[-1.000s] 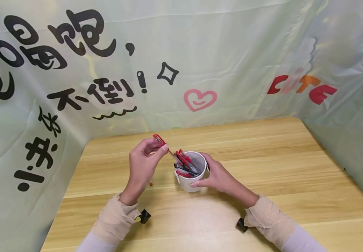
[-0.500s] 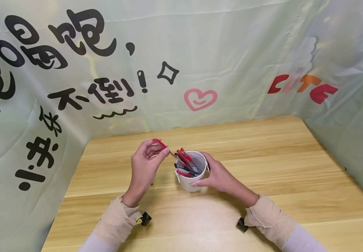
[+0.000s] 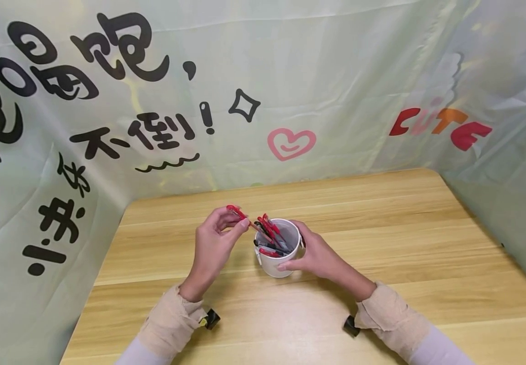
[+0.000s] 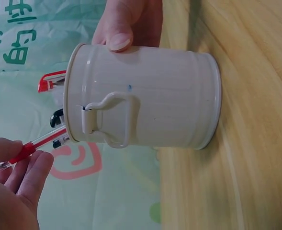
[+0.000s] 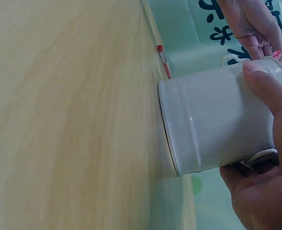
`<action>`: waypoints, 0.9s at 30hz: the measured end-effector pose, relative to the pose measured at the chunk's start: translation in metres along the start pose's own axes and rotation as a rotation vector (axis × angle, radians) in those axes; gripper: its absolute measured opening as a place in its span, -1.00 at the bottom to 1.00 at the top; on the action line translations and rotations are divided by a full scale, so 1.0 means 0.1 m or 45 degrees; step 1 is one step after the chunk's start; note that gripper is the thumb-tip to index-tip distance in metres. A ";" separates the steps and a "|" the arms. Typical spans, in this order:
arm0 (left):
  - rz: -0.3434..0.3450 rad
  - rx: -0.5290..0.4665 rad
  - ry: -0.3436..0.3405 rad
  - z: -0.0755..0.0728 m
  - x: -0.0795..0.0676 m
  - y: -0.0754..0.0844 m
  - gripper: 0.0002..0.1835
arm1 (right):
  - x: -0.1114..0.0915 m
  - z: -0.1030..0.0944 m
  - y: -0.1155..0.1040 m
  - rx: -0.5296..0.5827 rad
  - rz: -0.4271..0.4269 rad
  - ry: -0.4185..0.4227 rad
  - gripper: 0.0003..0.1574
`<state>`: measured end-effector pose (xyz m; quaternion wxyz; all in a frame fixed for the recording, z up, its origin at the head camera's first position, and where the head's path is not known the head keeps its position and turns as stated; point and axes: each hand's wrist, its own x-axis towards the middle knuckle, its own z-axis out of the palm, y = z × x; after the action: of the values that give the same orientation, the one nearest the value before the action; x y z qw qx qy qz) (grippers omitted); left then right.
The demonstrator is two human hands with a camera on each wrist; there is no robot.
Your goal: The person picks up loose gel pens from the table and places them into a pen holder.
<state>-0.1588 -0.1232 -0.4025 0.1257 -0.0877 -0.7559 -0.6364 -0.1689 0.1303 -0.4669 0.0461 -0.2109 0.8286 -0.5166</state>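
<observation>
My left hand (image 3: 214,244) pinches a red gel pen (image 3: 237,211) between thumb and fingertips. The pen slants down to the right, its lower end at the mouth of a small white metal bucket (image 3: 275,268). In the left wrist view, the clear barrel of that red pen (image 4: 49,137) reaches the bucket's rim. My right hand (image 3: 317,253) grips the bucket from the right, the thumb on its near side. Several red and black pens (image 3: 269,227) lean inside; their lower ends are hidden by the bucket wall.
Another red-ended pen (image 5: 163,61) lies on the wooden table (image 3: 381,228), beyond the bucket in the right wrist view. A printed fabric sheet (image 3: 336,76) hangs round the table's back and sides. Small side handles (image 4: 117,117) stick out from the bucket.
My left hand has moved slightly right and down, bringing the pinched pen lower towards the bucket. It now covers the loose pen on the table in the head view. My right hand stays put.
</observation>
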 end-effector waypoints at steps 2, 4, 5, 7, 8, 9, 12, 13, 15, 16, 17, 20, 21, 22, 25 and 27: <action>-0.010 0.009 -0.009 0.01 -0.01 0.00 -0.68 | 0.00 0.00 0.00 -0.004 -0.006 0.002 0.30; -0.018 0.023 -0.020 0.02 -0.02 0.00 -0.71 | 0.00 0.00 0.00 -0.006 -0.009 0.006 0.30; -0.021 0.029 -0.026 0.03 -0.03 0.00 -0.72 | 0.00 0.01 0.00 -0.003 -0.010 0.005 0.30; -0.025 0.048 -0.036 0.04 -0.04 -0.01 -0.75 | 0.00 0.01 0.01 0.002 -0.012 0.005 0.30; -0.026 0.059 -0.038 0.05 -0.05 -0.02 -0.76 | 0.00 0.01 0.01 0.010 -0.009 0.005 0.30; -0.030 0.072 -0.039 0.06 -0.06 -0.02 -0.77 | 0.00 0.01 0.01 0.012 -0.011 0.003 0.30; -0.037 0.102 -0.034 0.06 -0.07 -0.04 -0.79 | 0.00 0.01 0.02 0.018 -0.013 0.002 0.31; -0.037 0.110 -0.032 0.07 -0.07 -0.06 -0.78 | 0.00 0.01 0.02 0.017 -0.014 0.001 0.31; -0.033 0.118 -0.037 0.07 -0.07 -0.08 -0.78 | 0.00 0.01 0.02 0.012 -0.013 -0.001 0.31; -0.029 0.120 -0.043 0.08 -0.07 -0.09 -0.78 | 0.00 0.01 0.02 0.010 -0.012 -0.001 0.31; -0.022 0.120 -0.052 0.08 -0.07 -0.10 -0.79 | 0.00 0.01 0.02 0.009 -0.010 -0.001 0.32; 0.000 0.119 -0.073 0.09 -0.08 -0.13 -0.80 | -0.01 0.01 0.02 0.008 -0.006 -0.001 0.32; 0.007 0.121 -0.076 0.10 -0.08 -0.14 -0.80 | -0.01 0.01 0.02 0.009 -0.005 0.000 0.31; 0.011 0.122 -0.077 0.10 -0.09 -0.14 -0.81 | -0.01 0.01 0.02 0.010 -0.004 0.001 0.31; 0.023 0.119 -0.074 0.11 -0.09 -0.16 -0.82 | -0.01 0.01 0.02 0.009 -0.001 0.002 0.31; 0.024 0.116 -0.079 0.12 -0.09 -0.17 -0.83 | -0.01 0.01 0.02 0.010 0.002 0.001 0.31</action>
<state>-0.1562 -0.1145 -0.4225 0.1123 -0.1086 -0.7868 -0.5971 -0.1687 0.1309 -0.4691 0.0468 -0.2099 0.8268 -0.5198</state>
